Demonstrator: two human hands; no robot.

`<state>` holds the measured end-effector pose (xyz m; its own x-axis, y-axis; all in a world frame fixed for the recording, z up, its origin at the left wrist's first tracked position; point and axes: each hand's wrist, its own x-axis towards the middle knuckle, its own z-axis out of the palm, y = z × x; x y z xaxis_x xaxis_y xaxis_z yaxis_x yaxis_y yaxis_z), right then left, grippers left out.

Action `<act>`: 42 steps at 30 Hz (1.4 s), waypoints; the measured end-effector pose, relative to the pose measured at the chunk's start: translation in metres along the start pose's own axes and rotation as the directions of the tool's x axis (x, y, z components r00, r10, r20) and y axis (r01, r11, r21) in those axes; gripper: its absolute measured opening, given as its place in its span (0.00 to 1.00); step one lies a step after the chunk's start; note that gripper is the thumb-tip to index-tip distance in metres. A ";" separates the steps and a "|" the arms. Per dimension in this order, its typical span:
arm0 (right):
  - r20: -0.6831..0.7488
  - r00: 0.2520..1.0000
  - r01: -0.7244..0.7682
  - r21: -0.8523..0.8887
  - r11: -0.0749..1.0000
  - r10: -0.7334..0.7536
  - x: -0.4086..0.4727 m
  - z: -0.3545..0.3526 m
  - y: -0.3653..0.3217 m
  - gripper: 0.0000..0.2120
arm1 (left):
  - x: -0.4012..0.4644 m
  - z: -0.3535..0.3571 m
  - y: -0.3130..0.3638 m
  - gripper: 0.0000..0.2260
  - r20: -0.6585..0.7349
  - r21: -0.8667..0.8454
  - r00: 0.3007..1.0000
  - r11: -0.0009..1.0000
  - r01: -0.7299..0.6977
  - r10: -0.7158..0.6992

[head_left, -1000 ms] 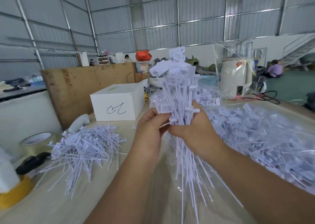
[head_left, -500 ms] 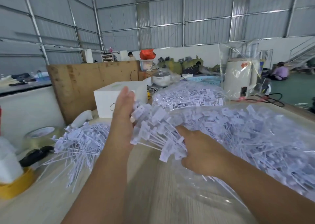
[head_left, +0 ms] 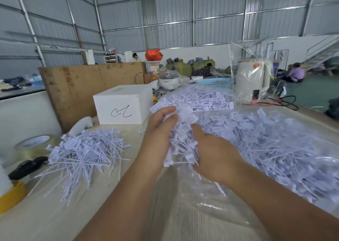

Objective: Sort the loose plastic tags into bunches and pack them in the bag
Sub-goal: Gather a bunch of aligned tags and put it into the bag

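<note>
Held between both hands, a bunch of white plastic tags with thin tails [head_left: 181,143] — flat heads pointing away toward the white cardboard box with a black scribble [head_left: 122,107], tails running back toward the body. Left hand [head_left: 159,132] on the bunch's box-side flank, fingers fairly straight and only lightly bent over the heads, thumb hidden (so a true grip cannot be told). Right hand [head_left: 213,158] on the opposite flank, farther from the box, fingers curled under and around the stems, gripping them. Bunch resting low, at the mouth of a large clear plastic bag stuffed with white tags [head_left: 271,145], which spreads out well to the far side of the hands from the box; loose clear film of that bag lying crumpled on the pale tabletop [head_left: 55,217] beneath the wrists.

Nearer than the box, and on the left hand's outer side, a loose heap of white tags [head_left: 84,154] fanned on the table — well apart from the held bunch. Beside that heap, away from the hands: a roll of clear tape [head_left: 34,144] and a black object [head_left: 27,167] of unclear kind. Beyond the box's far corner, a second clear bag of tags [head_left: 201,99].
</note>
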<state>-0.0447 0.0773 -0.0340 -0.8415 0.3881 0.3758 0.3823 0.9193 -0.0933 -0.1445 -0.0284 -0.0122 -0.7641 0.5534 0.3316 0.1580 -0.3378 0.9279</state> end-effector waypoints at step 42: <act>0.086 0.942 0.330 -0.062 0.942 -0.324 -0.006 0.006 -0.003 0.32 | 0.013 -0.068 -0.019 0.07 -0.089 0.180 0.991 0.977 0.117 -0.102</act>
<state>-0.0436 0.0723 -0.0416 -0.9494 0.0730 0.3054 0.1060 0.9900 0.0928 -0.1997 -0.0665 -0.0376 -0.8286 0.5154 0.2185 0.1774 -0.1284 0.9757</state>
